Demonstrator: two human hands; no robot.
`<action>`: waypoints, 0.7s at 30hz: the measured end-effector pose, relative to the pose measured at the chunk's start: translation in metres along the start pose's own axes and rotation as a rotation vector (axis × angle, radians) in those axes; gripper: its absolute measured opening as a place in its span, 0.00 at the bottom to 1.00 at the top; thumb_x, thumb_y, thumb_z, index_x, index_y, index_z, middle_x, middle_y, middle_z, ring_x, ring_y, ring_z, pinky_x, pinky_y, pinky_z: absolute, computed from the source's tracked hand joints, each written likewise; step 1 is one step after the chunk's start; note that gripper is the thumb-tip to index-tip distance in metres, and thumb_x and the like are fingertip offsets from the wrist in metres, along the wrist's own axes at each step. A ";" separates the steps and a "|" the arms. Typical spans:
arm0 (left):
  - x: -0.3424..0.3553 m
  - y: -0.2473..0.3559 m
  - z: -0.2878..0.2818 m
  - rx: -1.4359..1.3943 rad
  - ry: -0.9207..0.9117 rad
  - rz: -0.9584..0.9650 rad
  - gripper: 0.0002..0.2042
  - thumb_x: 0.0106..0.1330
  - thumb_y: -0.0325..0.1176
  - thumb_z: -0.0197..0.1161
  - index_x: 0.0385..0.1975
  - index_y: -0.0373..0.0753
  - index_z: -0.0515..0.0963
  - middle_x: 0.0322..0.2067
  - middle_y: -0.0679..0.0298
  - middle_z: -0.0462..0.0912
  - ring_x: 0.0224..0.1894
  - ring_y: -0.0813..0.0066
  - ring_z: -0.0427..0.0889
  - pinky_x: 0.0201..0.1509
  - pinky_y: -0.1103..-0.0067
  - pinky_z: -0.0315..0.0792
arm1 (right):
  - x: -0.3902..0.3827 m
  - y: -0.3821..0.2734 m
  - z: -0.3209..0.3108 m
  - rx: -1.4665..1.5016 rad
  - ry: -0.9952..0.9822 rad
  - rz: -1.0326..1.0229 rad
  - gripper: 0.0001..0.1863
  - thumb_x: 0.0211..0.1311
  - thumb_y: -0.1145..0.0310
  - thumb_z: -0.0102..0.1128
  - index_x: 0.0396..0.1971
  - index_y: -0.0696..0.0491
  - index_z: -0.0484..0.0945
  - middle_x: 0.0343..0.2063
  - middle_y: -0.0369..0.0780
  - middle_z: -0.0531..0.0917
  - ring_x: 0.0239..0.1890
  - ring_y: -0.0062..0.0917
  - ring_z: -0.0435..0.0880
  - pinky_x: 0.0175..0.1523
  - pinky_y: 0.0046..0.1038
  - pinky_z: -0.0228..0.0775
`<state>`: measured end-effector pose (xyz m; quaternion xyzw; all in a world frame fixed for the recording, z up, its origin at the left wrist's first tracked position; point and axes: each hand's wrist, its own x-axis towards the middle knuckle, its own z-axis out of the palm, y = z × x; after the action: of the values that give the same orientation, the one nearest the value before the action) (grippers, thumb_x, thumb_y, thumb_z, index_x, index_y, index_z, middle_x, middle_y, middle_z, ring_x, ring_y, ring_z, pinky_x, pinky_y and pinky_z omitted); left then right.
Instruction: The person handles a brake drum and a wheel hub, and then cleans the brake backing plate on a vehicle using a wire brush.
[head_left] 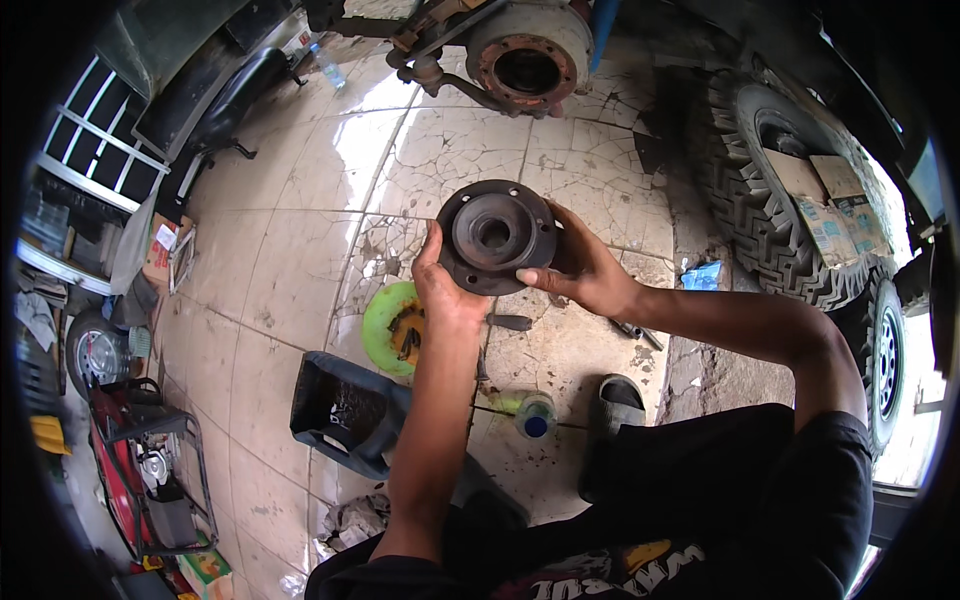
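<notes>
Above the tiled floor (290,250), in the head view, both hands are closed on a round dark metal hub (515,215), which is held up in the middle: the left hand (447,285) clasps its lower left edge, the right hand (590,275) its right edge, thumb on the face. Below lie a green bowl (383,302) and a cut-open dark container (388,405). A big tire (728,200) stands at right.

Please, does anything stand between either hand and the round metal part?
Nothing visible does: the bare left hand meets the round metal part at its lower left, and the right hand grips its right edge.
</notes>
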<state>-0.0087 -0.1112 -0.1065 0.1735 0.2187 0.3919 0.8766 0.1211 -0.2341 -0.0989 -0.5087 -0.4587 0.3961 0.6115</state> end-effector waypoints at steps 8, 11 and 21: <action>-0.011 0.011 0.002 0.006 0.004 0.091 0.21 0.70 0.46 0.48 0.52 0.35 0.71 0.50 0.55 0.76 0.53 0.59 0.75 0.58 0.60 0.69 | 0.002 -0.014 0.006 0.153 -0.060 0.171 0.31 0.63 0.67 0.60 0.58 0.63 0.55 0.45 0.49 0.76 0.47 0.30 0.78 0.50 0.31 0.78; -0.009 0.013 0.001 -0.019 0.003 0.149 0.22 0.69 0.47 0.49 0.53 0.35 0.70 0.51 0.55 0.75 0.53 0.59 0.75 0.59 0.60 0.69 | 0.018 -0.010 0.000 0.268 -0.033 0.230 0.22 0.68 0.61 0.52 0.51 0.63 0.62 0.39 0.47 0.77 0.39 0.26 0.81 0.40 0.27 0.81; -0.014 0.010 -0.007 0.162 -0.289 0.148 0.25 0.69 0.47 0.47 0.55 0.30 0.68 0.52 0.50 0.74 0.54 0.57 0.75 0.59 0.63 0.69 | 0.051 -0.034 -0.009 -0.205 0.068 -0.041 0.21 0.71 0.56 0.48 0.26 0.59 0.77 0.19 0.27 0.72 0.24 0.08 0.65 0.27 0.17 0.60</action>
<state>-0.0266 -0.1143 -0.1045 0.3135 0.1082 0.4073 0.8510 0.1443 -0.1940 -0.0577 -0.5721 -0.4862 0.3172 0.5793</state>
